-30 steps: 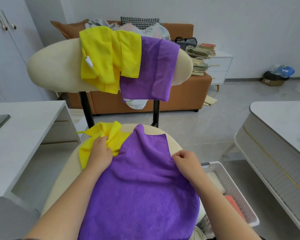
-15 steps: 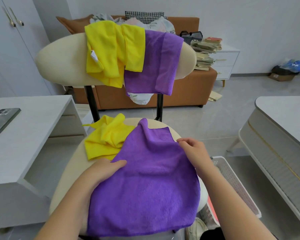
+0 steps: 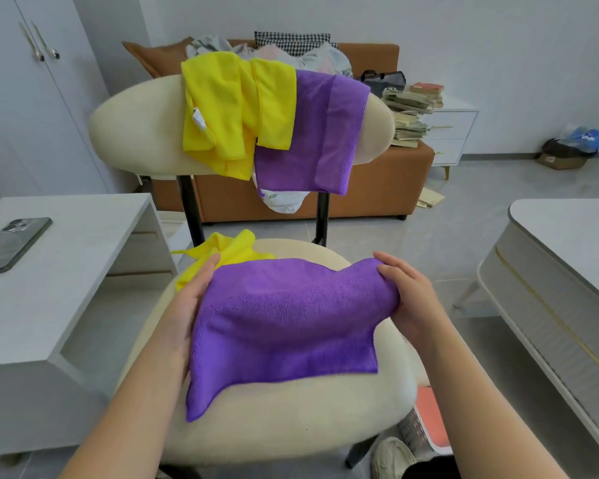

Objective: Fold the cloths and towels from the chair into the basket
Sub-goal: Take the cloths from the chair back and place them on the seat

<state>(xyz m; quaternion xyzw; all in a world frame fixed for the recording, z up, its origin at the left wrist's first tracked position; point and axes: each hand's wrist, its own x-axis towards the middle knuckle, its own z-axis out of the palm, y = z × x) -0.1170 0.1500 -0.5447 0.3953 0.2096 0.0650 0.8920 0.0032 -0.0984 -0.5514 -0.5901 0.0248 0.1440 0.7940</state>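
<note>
A purple cloth lies doubled over on the cream chair seat. My left hand grips its left edge and my right hand grips its right edge, fingers wrapped over the fold. A crumpled yellow cloth sits at the back left of the seat, partly hidden by the purple one. Over the chair back hang yellow cloths and another purple cloth. The white basket shows at the lower right under the seat, with something orange inside.
A white desk with a dark phone stands at the left. At the right is a pale grey table. Behind the chair are an orange sofa, a stack of books and white drawers.
The far half of the purple cloth has been folded toward me, so it is now doubled. My left hand moved from the cloth's middle to its left edge.
</note>
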